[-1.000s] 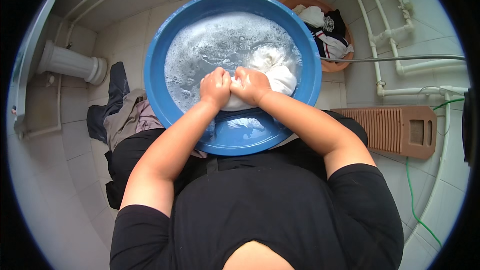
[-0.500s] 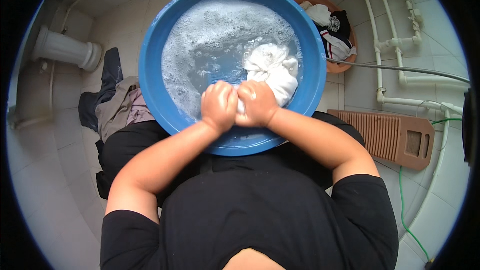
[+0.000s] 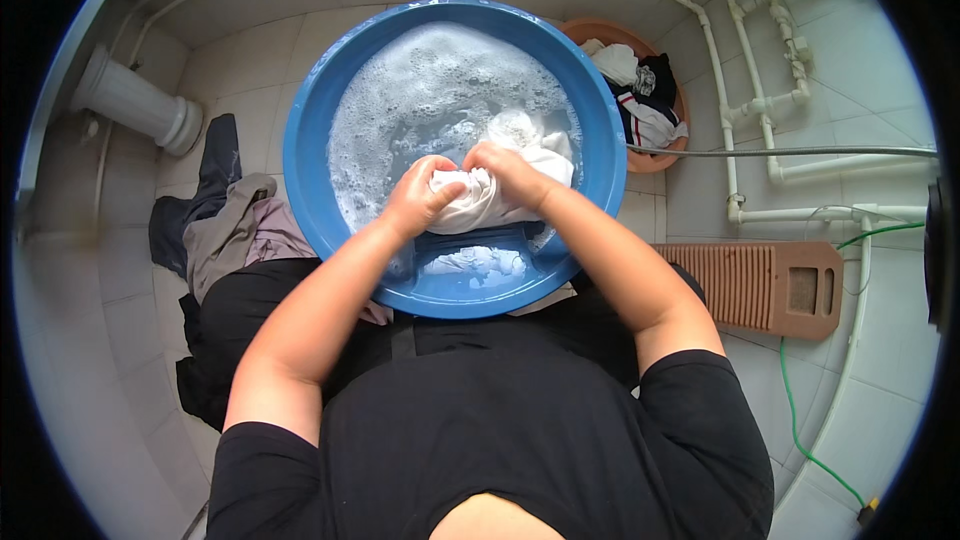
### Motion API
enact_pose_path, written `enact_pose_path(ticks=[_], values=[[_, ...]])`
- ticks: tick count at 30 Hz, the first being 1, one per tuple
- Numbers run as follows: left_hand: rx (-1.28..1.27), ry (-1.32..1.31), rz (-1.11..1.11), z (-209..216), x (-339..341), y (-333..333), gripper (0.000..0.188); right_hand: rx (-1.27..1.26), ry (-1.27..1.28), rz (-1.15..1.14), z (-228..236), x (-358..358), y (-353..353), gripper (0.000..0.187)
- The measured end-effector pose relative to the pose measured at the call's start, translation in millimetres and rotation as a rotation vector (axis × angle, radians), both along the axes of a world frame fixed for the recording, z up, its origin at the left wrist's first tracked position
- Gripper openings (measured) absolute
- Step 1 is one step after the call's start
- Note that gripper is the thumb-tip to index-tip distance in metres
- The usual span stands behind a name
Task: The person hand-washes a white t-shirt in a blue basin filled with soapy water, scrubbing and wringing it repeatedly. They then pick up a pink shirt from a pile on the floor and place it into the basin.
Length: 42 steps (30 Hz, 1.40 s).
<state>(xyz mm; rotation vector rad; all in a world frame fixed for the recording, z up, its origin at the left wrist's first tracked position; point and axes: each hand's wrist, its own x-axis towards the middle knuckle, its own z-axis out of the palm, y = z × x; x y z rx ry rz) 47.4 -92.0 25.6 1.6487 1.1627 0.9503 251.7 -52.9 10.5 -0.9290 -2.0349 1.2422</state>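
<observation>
A wet white garment [image 3: 475, 208] is bunched between my hands over a blue basin [image 3: 303, 175] of sudsy water. My left hand [image 3: 419, 198] grips its left side, the thumb lying across the fabric. Fingers curled, my right hand [image 3: 510, 175] holds the cloth close beside the left. More of the same white cloth spreads to the right of my right hand, partly in the water. Foam [image 3: 440, 65] covers much of the water's far and left side. Below the cloth, the basin's near part has a raised shape with suds on it.
An orange-brown basin [image 3: 683, 120] with white and black clothes stands at the far right. A brown washboard [image 3: 745, 280] lies to my right, near a green hose [image 3: 790, 400]. Dark and beige clothes [image 3: 225, 220] lie on the floor at left. White pipes [image 3: 720, 80] run along the wall.
My hands were pressed together as fists on the cloth; now they are slightly apart, with more fabric gathered between them. The basin appears a little lower in view.
</observation>
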Motion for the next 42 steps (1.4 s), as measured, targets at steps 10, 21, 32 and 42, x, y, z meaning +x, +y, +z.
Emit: enact_pose_path(ticks=[10,21,32,42], values=[[-0.319,-0.240,0.710,11,-66,50,0.039,-0.029,-0.709,-0.420,5,44,-5,0.066],[-0.251,0.763,-0.037,15,-17,52,0.064,-0.464,-0.924,-0.306,-25,44,38,0.064],[-0.696,0.480,0.131,-38,-52,87,0.077,-0.630,-0.419,-0.552,-32,41,51,0.065],[0.040,0.840,-0.161,14,-22,40,0.099,-0.506,0.018,-0.597,89,14,42,0.037]])
